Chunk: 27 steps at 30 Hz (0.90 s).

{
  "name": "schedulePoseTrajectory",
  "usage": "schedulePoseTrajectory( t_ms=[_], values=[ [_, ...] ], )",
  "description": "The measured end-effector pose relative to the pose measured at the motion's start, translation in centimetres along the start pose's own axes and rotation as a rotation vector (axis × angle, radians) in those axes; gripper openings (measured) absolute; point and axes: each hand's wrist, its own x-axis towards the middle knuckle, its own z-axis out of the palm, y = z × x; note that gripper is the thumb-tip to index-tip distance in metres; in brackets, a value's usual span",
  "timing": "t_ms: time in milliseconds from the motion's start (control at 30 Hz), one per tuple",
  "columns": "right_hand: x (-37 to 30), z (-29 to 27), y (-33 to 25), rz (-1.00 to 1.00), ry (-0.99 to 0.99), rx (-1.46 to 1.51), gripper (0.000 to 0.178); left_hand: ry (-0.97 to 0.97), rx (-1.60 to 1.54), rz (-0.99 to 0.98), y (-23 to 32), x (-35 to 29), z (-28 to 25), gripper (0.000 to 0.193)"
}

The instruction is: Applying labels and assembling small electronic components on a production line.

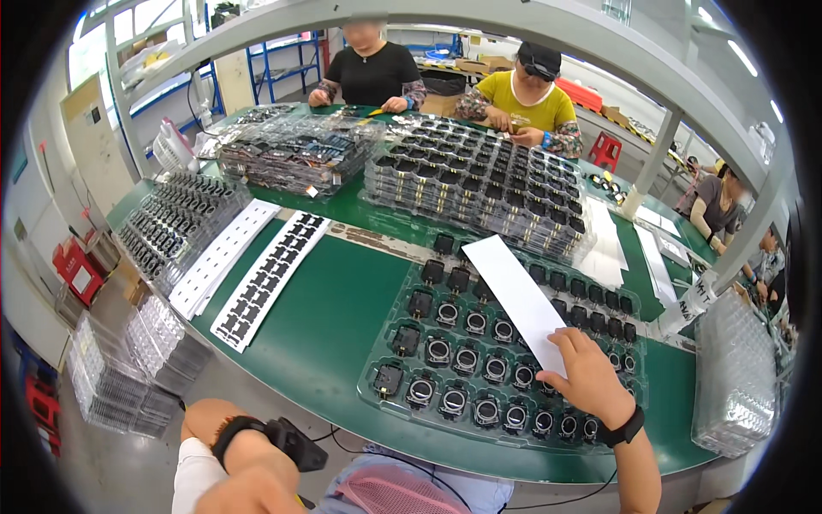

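Observation:
My right hand (591,377), with a black band at the wrist, is closed on the near end of a blank white strip (518,300). The strip slants over a clear plastic tray (377,343) on the green table. Rows of small black square parts sit in the tray; many, such as one black part (438,349), show a silvery ring, while others look plain. Low at the left, my left hand (248,488) is bent back toward me, near my lap and off the table. A black device (291,445) is strapped at that wrist. The left fingers are blurred and partly out of view.
Tall stacks of filled trays (479,184) stand across the table. Sheets with black cut-outs (270,278) lie left. Empty-looking clear trays (735,377) stack at the right edge, others (128,368) at lower left. Two people work opposite; a white frame (428,26) crosses overhead.

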Motion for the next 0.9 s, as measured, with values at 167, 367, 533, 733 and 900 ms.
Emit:
schedulePoseTrajectory(
  t_ms=[167, 367, 533, 733, 900],
  values=[
    [-0.6, 1.2, 0.7, 0.08, -0.064, 0.038, 0.057, -0.248, -0.048, -0.235, 0.0, -0.4, -0.3, 0.026],
    [-0.7, 1.9, 1.2, 0.118, -0.006, 0.027, 0.06, -0.026, 0.143, 0.003, -0.7, -1.4, 1.5, 0.027],
    [-1.1, 1.4, 1.9, 0.189, -0.037, 0.088, 0.055, -0.1, 0.028, -0.087, -1.9, -1.9, 1.5, 0.029],
    [-0.2, 0.6, 1.5, 0.263, 0.087, 0.11, 0.051, 0.026, 0.083, 0.026, -3.4, -1.2, 2.2, 0.024],
    [1.6, 0.1, -0.1, 0.233, 0.111, 0.278, 0.05, 0.038, -0.046, -0.008, -5.3, -1.8, 2.8, 0.024]
  ],
)
